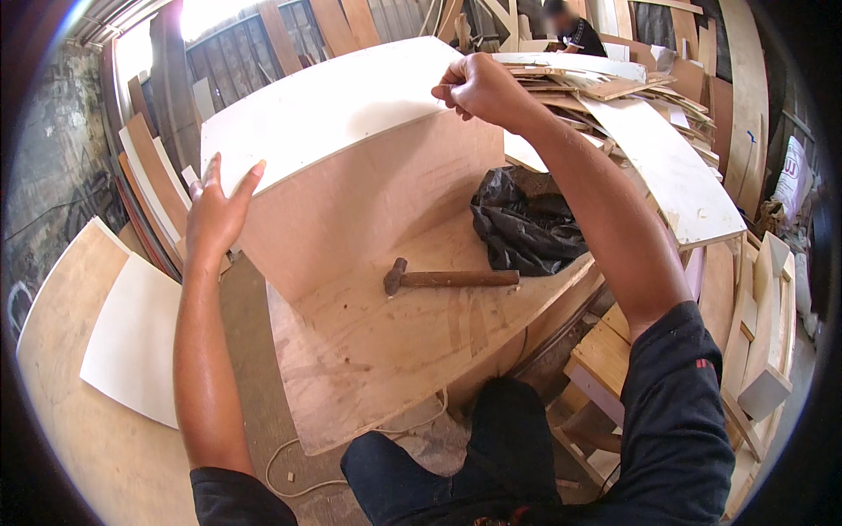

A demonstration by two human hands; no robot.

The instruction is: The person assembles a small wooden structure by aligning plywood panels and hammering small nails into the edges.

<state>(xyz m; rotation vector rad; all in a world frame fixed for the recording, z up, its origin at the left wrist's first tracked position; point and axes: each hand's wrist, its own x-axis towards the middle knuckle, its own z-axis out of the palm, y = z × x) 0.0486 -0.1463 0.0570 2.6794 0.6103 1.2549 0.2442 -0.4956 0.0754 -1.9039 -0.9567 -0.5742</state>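
A board assembly with a white top panel (324, 105) and a bare plywood side (368, 184) stands on a plywood worktop (351, 368). My left hand (219, 210) rests against the panel's left end, its thumb and fingers stretched apart. At the panel's right end, my right hand (482, 88) is closed in a pinch just over the near edge. Whatever lies between its fingertips is too small to make out. A hammer (456, 279) with a wooden handle lies on the worktop below the assembly. Beside it is a crumpled black plastic bag (526, 219).
Offcuts (605, 83) are piled at the back right under a long white board (675, 167). Large panels (114, 421) lie at the left, and a cable (281, 456) runs over the floor. Wooden frames (763, 342) stand at the right. Another person (574, 35) is at the back.
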